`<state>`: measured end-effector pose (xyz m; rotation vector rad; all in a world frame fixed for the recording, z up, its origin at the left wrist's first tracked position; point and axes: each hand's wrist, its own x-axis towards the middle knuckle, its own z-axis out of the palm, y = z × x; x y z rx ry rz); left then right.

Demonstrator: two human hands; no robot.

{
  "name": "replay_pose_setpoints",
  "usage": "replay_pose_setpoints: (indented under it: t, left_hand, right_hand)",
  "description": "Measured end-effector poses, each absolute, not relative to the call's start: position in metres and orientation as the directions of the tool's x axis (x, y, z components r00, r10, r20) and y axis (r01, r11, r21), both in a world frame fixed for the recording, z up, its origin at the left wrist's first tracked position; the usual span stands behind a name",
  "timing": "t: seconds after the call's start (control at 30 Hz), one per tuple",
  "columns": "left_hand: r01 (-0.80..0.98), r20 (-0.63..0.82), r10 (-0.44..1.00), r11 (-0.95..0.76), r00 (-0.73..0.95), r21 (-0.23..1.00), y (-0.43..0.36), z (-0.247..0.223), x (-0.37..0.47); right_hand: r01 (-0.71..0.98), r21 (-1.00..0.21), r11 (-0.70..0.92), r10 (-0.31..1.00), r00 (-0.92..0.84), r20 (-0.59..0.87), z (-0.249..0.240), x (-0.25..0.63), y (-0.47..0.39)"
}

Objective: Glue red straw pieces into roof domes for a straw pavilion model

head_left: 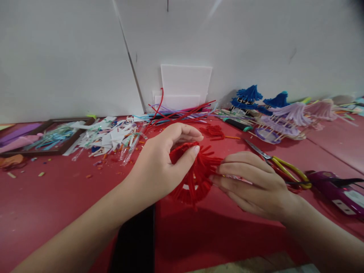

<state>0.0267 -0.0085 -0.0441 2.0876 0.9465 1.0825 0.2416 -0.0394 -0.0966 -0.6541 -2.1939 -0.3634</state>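
Two bare hands at work on one red pipe-cleaner model (199,170), which sits mid-surface between them. The left hand (167,157) curves about its left side and top, thumb and fingers parted; whether they grip cannot be told. The right hand (251,182), fingers close together, pinches strand ends at the model's right side. Right of these: one pair of yellow-handled scissors (287,170), blades open to a degree not discernible, and one purple power strip (330,191). Upper right: four peaked pipe-cleaner tops, namely two blue (250,93), one lilac (292,113), one pink (321,110). Rear: at least two white sheets (186,81) behind loose pipe cleaners (182,113), too many to count. Left: one brown frame (45,152) on the red surface (71,197).
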Motion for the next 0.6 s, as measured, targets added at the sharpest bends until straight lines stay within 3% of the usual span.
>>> replay_pose_setpoints:
  t: [0.27, 0.6]
  left_hand:
    - [0.387, 0.400, 0.826, -0.546, 0.397, 0.743, -0.007, -0.034, 0.024]
    - [0.227, 0.370, 0.835, -0.485, 0.408, 0.845, -0.001, -0.035, 0.023]
  right_hand:
    - [0.549, 0.061, 0.834, 0.313, -0.561, 0.766, -0.097, 0.242, -0.039]
    - [0.526, 0.117, 0.842, 0.256, -0.582, 0.772, -0.089, 0.262, -0.032]
